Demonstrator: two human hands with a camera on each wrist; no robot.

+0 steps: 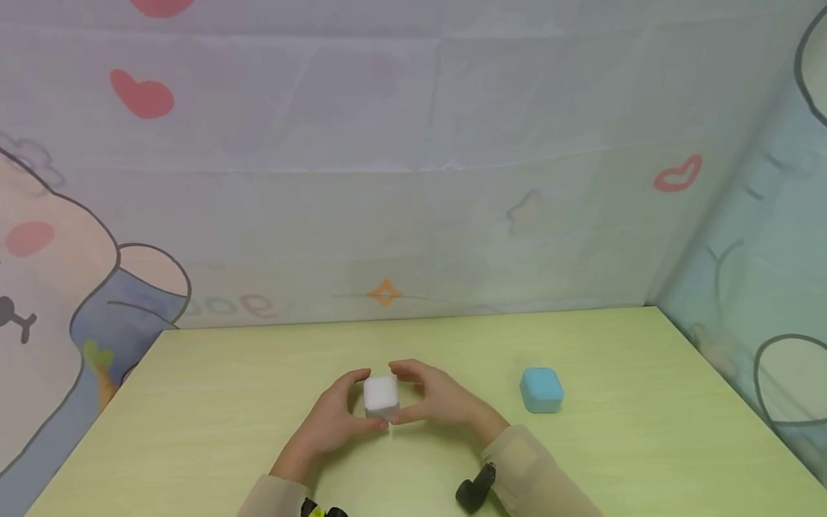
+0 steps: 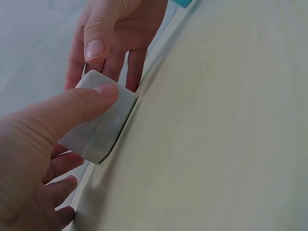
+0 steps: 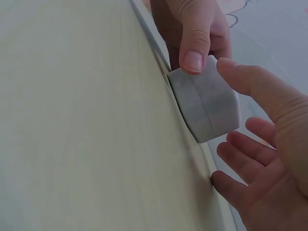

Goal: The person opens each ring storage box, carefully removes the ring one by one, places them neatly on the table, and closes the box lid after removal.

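Observation:
A small white block (image 1: 381,396) with rounded corners stands between both hands near the table's middle. A faint line runs across its side in the wrist views. My left hand (image 1: 337,413) pinches it, the thumb (image 2: 94,100) on the near face and the other fingers partly hidden behind. Close on the block's other side is my right hand (image 1: 442,395). Its thumb tip (image 3: 231,70) is at the block's upper edge; whether it touches, I cannot tell. The right hand's other fingers (image 3: 248,154) are spread loosely, apart from the block.
A light blue block (image 1: 541,390) of similar shape sits on the table to the right. The pale yellow-green table (image 1: 226,402) meets a printed cloth backdrop (image 1: 388,179) at its back edge. Another cloth (image 1: 756,287) hangs along the right side.

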